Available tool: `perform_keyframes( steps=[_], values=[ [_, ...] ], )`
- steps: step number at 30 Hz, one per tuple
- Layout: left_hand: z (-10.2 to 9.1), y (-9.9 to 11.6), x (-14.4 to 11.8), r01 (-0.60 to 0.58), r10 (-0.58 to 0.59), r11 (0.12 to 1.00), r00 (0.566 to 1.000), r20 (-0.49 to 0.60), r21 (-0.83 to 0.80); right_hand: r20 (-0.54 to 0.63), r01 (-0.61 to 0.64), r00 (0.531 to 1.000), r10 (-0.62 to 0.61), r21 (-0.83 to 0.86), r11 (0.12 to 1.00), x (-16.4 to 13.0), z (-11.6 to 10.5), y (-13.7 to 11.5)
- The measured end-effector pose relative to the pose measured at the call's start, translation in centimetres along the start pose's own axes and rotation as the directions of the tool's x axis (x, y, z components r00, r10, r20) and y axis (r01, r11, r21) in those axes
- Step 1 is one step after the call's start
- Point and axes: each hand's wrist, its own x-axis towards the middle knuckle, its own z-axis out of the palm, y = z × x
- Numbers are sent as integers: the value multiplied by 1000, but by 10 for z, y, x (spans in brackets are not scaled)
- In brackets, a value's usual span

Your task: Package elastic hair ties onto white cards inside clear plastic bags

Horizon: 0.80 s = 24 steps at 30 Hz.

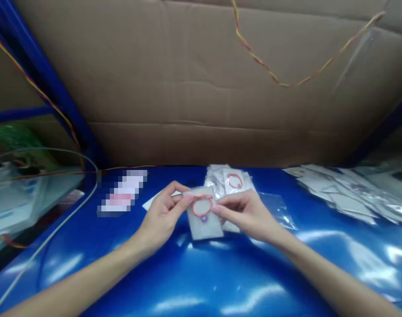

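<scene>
Both my forearms come in from the bottom corners, cut off by the frame edge, and meet over the glossy blue counter [201, 281]. My left hand [161, 215] pinches the upper left corner of a small clear bag [204, 213] between thumb and fingertips, and my right hand [243, 211] grips its right edge the same way, so the bag is held up just above the counter, in the middle between my hands. Inside it I can see a red string bracelet [201, 205] with a small purplish bead at the bottom; what the bead is exactly is too blurred to make out. My fingers hide the bag's top corners.

Just behind my right hand lies a pile of similar bags [229, 179], the top one showing another red loop; my hand covers the pile's near edge. An empty-looking clear sleeve [277, 209] lies flat beside my right wrist. Part of a white slip [152, 201] pokes out from behind my left hand. A pixelated patch [123, 193] sits to the left, unreadable. More flat packets [346, 191] spread along the right side, running out of view. A grey cable [55, 229] curves along the left edge. Brown cardboard [201, 79] walls off the back, with a twisted red-and-yellow wire [287, 83] hanging across it.
</scene>
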Motion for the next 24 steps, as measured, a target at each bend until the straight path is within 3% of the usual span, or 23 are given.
perform_keyframes(
  steps=[3,6,9,12,14,15,17,19,24],
  values=[
    [-1,-2,1,-7,9,1000,997,-72,20,11,-1,1000,1,-58,998,-1,0,3],
    [0,-2,2,-18,19,1000,998,-60,11,-52,1,999,-4,-55,999,1,-3,2],
    [-3,-3,5,-16,17,1000,999,-44,22,-252,61,965,-76,-68,996,5,-14,-1],
    [-13,-8,10,-67,82,969,995,-51,237,-474,83,871,-126,-111,990,10,-33,0],
    [-24,-14,16,-147,184,852,982,-26,503,-557,62,816,-156,-185,981,14,-46,4],
    [-30,-16,19,-185,234,746,972,8,640,-576,42,797,-181,-247,968,16,-52,7],
    [-41,-20,25,-179,277,508,960,37,842,-576,-4,786,-225,-368,930,19,-60,13],
    [-50,-23,29,-155,272,332,960,63,931,-562,-36,788,-252,-451,892,20,-63,18],
    [-56,-25,31,-65,164,227,986,28,972,-514,-84,805,-296,-593,801,20,-60,23]
  ],
)
